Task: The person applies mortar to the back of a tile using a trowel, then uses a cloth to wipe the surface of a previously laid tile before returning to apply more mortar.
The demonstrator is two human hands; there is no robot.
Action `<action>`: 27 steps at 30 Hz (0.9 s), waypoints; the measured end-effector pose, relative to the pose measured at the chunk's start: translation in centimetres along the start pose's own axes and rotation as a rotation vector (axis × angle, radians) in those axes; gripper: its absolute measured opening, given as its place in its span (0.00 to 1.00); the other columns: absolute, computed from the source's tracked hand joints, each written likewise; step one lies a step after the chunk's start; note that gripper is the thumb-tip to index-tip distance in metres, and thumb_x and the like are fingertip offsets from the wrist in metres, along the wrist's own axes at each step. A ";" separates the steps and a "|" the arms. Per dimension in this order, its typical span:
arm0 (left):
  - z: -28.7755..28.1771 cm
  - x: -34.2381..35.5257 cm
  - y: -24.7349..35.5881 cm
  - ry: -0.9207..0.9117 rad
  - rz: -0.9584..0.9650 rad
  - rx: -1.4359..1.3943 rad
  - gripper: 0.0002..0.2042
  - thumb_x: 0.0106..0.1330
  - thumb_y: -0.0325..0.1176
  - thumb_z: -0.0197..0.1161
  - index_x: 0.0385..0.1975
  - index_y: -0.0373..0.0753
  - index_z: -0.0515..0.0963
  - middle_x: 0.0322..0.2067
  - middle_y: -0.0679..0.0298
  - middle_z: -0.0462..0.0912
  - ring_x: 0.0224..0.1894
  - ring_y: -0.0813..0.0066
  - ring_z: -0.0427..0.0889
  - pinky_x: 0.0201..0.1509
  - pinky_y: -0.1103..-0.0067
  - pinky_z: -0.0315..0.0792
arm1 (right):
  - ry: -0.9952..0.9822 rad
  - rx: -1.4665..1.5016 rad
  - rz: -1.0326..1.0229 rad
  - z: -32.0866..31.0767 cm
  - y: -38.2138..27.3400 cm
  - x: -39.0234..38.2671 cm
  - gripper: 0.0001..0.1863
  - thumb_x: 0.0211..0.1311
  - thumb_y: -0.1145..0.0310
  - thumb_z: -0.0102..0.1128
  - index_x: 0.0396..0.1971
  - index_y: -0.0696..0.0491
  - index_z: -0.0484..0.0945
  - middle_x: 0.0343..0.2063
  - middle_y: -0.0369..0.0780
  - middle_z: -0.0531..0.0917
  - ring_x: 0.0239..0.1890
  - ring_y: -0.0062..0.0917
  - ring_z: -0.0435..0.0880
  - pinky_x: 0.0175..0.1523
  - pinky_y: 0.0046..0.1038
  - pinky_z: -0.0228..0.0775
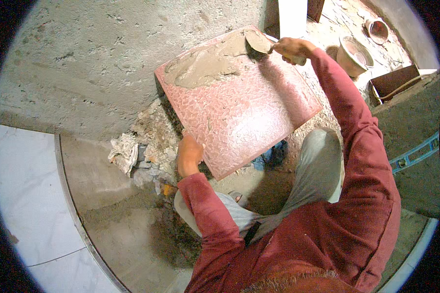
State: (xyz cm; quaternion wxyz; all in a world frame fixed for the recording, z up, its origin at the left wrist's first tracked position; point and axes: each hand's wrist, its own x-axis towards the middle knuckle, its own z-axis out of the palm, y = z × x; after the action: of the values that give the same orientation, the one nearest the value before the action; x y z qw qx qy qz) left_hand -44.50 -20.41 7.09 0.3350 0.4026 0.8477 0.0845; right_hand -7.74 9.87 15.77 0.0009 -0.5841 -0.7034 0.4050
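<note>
A large pinkish-red tile [234,110] with a textured face lies tilted in front of me, close to the rough wall. Wet grey mortar [205,61] is spread along its far side. My right hand [294,50] is closed round the handle of a trowel [258,43], whose blade rests on the mortar near the tile's far right corner. At the tile's near left edge, my left hand [189,155] grips the tile, fingers curled at the edge and partly hidden.
A rough plastered wall [98,53] stands at the far left. Rubble and a crumpled whitish cloth [124,151] lie left of the tile. A bucket [354,56], a smaller pot [377,31] and a brown tile piece [395,82] are at the far right. A blue spirit level [415,154] is at my right.
</note>
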 end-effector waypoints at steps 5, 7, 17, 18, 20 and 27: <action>-0.5 -1.8 3.2 -0.038 -0.011 -0.028 0.21 0.60 0.29 0.65 0.52 0.29 0.73 0.42 0.38 0.82 0.47 0.41 0.83 0.49 0.58 0.77 | -0.141 0.633 -0.083 -3.0 4.9 1.0 0.21 0.76 0.50 0.46 0.44 0.56 0.75 0.22 0.35 0.77 0.17 0.15 0.76 0.18 0.19 0.72; -0.9 -1.9 2.8 -0.024 -0.027 -0.025 0.22 0.60 0.29 0.66 0.54 0.29 0.72 0.44 0.38 0.82 0.48 0.41 0.82 0.51 0.58 0.77 | -0.125 0.715 0.008 -1.7 3.6 1.9 0.21 0.76 0.51 0.46 0.45 0.56 0.75 0.23 0.34 0.77 0.17 0.14 0.75 0.19 0.18 0.72; 0.8 0.8 -1.0 0.072 0.170 -0.031 0.23 0.60 0.20 0.65 0.54 0.30 0.65 0.26 0.49 0.83 0.15 0.63 0.79 0.15 0.68 0.71 | -0.312 0.767 -0.077 4.4 -2.2 0.8 0.24 0.78 0.50 0.40 0.49 0.58 0.75 0.21 0.32 0.74 0.15 0.13 0.70 0.16 0.16 0.67; 1.0 0.8 -1.1 0.084 0.177 -0.038 0.23 0.60 0.20 0.65 0.54 0.31 0.65 0.26 0.49 0.83 0.15 0.64 0.79 0.15 0.67 0.71 | -0.341 0.767 -0.078 5.0 -2.9 1.0 0.24 0.78 0.51 0.40 0.49 0.57 0.75 0.21 0.31 0.74 0.15 0.12 0.70 0.16 0.15 0.67; 1.4 0.9 -1.4 0.128 0.213 -0.049 0.24 0.60 0.20 0.66 0.55 0.31 0.65 0.26 0.49 0.83 0.15 0.64 0.80 0.15 0.67 0.71 | -0.414 0.878 -0.069 6.7 -4.0 1.0 0.23 0.78 0.51 0.40 0.48 0.56 0.74 0.20 0.31 0.74 0.15 0.10 0.70 0.15 0.13 0.65; -0.3 -1.2 1.6 0.040 0.023 0.048 0.13 0.59 0.29 0.60 0.42 0.30 0.81 0.45 0.39 0.82 0.50 0.40 0.81 0.54 0.58 0.75 | -0.495 0.776 -0.201 11.0 -8.0 1.4 0.24 0.75 0.46 0.46 0.47 0.53 0.76 0.22 0.32 0.77 0.15 0.13 0.73 0.17 0.16 0.70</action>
State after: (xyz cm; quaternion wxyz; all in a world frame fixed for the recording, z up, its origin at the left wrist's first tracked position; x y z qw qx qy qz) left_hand -43.18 -20.19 8.57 0.3075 0.4183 0.8513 0.0760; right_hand -19.99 4.85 12.28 0.0905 -0.3555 -0.5320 0.7632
